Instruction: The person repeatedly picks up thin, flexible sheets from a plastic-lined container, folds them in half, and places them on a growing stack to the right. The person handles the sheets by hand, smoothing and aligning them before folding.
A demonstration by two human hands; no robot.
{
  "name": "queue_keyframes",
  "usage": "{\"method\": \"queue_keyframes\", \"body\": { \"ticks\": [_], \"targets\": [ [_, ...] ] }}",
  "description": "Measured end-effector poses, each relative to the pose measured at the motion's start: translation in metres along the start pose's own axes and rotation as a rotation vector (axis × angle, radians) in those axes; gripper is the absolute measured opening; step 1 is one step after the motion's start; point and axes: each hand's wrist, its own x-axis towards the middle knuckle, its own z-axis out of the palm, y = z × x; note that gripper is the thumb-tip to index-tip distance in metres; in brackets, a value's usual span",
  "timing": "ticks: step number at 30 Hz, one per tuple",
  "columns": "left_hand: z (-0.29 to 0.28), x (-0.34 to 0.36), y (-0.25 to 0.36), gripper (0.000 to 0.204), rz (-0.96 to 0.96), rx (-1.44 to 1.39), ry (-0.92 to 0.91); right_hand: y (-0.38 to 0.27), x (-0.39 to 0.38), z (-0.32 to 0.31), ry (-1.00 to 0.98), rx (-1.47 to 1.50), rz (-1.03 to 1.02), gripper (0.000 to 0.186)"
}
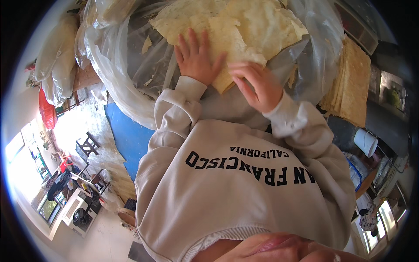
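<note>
A wide, clear plastic bag (109,83) lies open at the far side of the scene, in front of the person, its crumpled rim curving around the left and near sides. In it, toward the far middle, lie the pale yellow sheets (266,26), overlapping, with ragged edges. They look thin, light and dry, probably stiff and brittle rather than slippery, so a broad, flat hold under the body should be safer than a pinch at a torn edge. One pointed corner juts toward the near side, and the right edge reaches close to the bag's right wall; the roomier gap is on the left, between sheets and rim. Farther right, outside the bag, stands a folded yellow stack (348,83) of similar material. The left hand (194,63) rests palm down on the sheets' near left part, fingers spread and grasping nothing. The right hand (258,85) is at the near edge, its fingers bent and blurred; whether they pinch the sheet cannot be told. Smallest are broken flakes, one of them a yellow flake (146,45) left of the sheets.
</note>
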Motion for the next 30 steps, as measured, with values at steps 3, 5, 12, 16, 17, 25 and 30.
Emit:
{"method": "queue_keyframes", "body": {
  "ticks": [3, 5, 12, 16, 17, 25, 30],
  "targets": [
    [-0.007, 0.000, 0.003, 0.074, -0.101, -0.393, 0.154, 0.036, 0.020, 0.000, 0.054, -0.506, -0.174, 0.054],
    [-0.017, -0.003, 0.004, 0.066, -0.292, -1.334, 0.357, 0.057, 0.020, 0.000, 0.016, -0.545, -0.118, 0.061],
    [-0.044, -0.032, -0.004, 0.035, -0.671, -1.758, 0.069, 0.064, 0.016, -0.002, -0.076, -0.369, -0.161, 0.065],
    [-0.098, -0.037, -0.020, 0.030, -0.426, -1.527, 0.254, 0.045, 0.021, 0.000, -0.061, -0.306, -0.303, 0.069],
    [-0.116, -0.036, -0.025, 0.030, -0.235, -1.262, 0.387, 0.042, 0.018, -0.001, -0.043, -0.249, -0.334, 0.067],
    [-0.100, 0.052, -0.024, 0.021, 0.470, -0.882, -0.704, 0.036, -0.019, -0.005, -0.351, -0.203, -0.388, 0.059],
    [-0.028, 0.106, -0.014, 0.037, 0.328, -0.778, -1.210, 0.050, -0.017, -0.002, -0.468, 0.007, -0.255, 0.055]
  ]
}}
